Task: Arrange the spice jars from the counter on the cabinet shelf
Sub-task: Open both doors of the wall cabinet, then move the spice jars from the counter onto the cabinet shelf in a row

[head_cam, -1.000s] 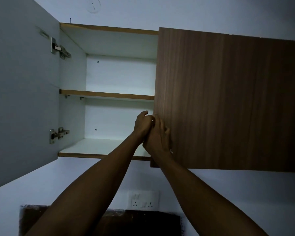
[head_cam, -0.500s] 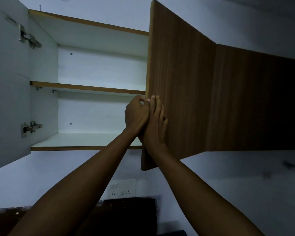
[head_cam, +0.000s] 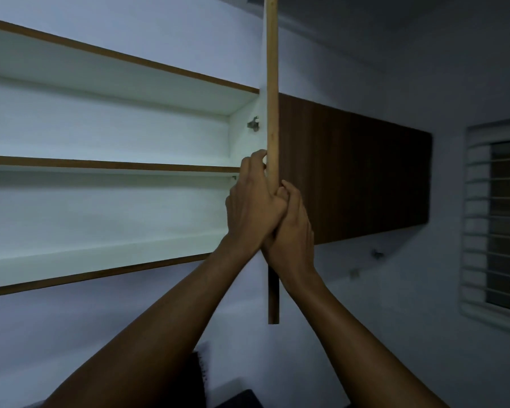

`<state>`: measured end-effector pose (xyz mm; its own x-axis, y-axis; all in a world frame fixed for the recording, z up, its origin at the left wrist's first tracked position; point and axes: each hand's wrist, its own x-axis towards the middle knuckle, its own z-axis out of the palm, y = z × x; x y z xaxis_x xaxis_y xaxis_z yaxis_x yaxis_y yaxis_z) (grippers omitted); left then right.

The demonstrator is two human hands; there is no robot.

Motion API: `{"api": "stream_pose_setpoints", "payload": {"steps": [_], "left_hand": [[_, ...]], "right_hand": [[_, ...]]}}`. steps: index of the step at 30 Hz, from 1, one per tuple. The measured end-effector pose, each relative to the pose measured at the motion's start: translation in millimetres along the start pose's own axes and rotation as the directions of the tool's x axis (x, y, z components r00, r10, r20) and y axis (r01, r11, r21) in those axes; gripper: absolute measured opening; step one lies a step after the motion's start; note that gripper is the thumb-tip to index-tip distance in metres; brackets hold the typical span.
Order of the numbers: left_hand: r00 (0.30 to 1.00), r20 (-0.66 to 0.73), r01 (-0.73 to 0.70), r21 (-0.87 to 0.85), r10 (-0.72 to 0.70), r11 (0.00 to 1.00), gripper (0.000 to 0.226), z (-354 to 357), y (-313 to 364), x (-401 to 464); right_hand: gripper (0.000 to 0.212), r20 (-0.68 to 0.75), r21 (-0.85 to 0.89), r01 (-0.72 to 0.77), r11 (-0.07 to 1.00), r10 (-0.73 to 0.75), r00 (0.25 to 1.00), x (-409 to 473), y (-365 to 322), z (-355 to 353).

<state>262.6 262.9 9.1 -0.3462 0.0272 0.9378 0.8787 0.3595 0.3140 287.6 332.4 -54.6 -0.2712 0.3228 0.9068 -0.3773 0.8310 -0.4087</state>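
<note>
— Where does the door stand from where you are?

— Edge-on to the person. The cabinet door (head_cam: 273, 113) runs straight up and down, a thin wooden strip, and both hands are clamped on that edge about halfway up. The left hand (head_cam: 252, 201) curls round it from the cabinet side, the right hand (head_cam: 292, 228) wraps it from the other side, a little lower, and the two press against each other.

— So neither hand is free for a jar?

— No, both grip the door. And I see no spice jars at all from here. They're meant to be on the desk, which must lie below and out of sight; only something dark shows at the bottom, too dim for me to name.

— And the shelf?

— The cabinet (head_cam: 106, 136) lies open to the left of the hands. The middle shelf (head_cam: 106, 165) stretches away leftward at about knuckle height, long axis side to side, and the bottom shelf (head_cam: 100, 254) sits under it, near wrist level. Both look bare, though the far left is cut off.

— Which hand is nearer, then?

— The left one, I'd say. It's already on the inner side of the door, just beside the shelf ends. The right has the door between it and the opening. I reckon they must let go and reach down for jars first.
</note>
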Motion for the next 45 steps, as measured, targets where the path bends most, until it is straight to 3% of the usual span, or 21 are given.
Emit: {"api": "stream_pose_setpoints", "payload": {"steps": [9,12,16,21,23,27,30,32,35,38,42,45], "left_hand": [[0.993,0.080,-0.081,-0.113,0.091,0.990,0.070,80,52,-11],[0.983,0.131,-0.110,-0.132,0.127,0.985,0.071,100,58,-15],[0.961,0.232,-0.099,-0.212,0.149,0.972,0.072,124,63,-20],[0.950,0.275,-0.069,-0.280,0.149,0.958,0.067,151,64,-26],[0.946,0.289,-0.054,-0.306,0.147,0.950,0.064,158,60,-30],[0.947,0.304,0.029,-0.400,0.103,0.916,0.058,168,44,-41],[0.955,0.261,0.002,-0.476,0.139,0.879,0.051,166,36,-42],[0.964,0.200,-0.053,-0.500,0.175,0.864,0.048,161,24,-38],[0.968,0.102,-0.159,-0.450,0.228,0.879,0.048,150,-3,-24],[0.977,0.066,-0.167,-0.357,0.203,0.919,0.048,134,-35,-15],[0.993,0.097,-0.045,-0.189,0.065,0.981,0.047,108,-94,-35],[0.989,0.135,0.073,-0.081,-0.061,0.994,0.047,87,-146,-73]], "right_hand": [[0.067,-0.137,0.004,-0.026,1.000,0.026,0.990,16,61,-63],[0.067,-0.164,0.085,-0.078,0.993,0.091,0.982,24,80,-75],[0.042,-0.203,0.114,-0.125,0.986,0.146,0.968,36,107,-86],[0.035,-0.211,0.183,-0.176,0.967,0.214,0.954,49,133,-98],[0.039,-0.233,0.159,-0.143,0.977,0.178,0.956,51,138,-102],[0.069,-0.250,0.022,-0.130,0.991,0.132,0.959,45,145,-93],[0.059,-0.454,-0.129,0.013,0.992,-0.070,0.888,46,140,-83],[0.051,-0.474,-0.146,0.152,0.978,-0.204,0.857,50,138,-67],[0.046,-0.416,-0.049,0.222,0.974,-0.222,0.882,59,133,-37],[0.052,-0.292,0.034,0.202,0.979,-0.183,0.939,64,127,-3],[0.059,-0.068,0.107,0.102,0.989,-0.095,0.993,41,128,61],[0.061,0.131,0.145,0.006,0.989,-0.025,0.991,-2,135,109]]}}
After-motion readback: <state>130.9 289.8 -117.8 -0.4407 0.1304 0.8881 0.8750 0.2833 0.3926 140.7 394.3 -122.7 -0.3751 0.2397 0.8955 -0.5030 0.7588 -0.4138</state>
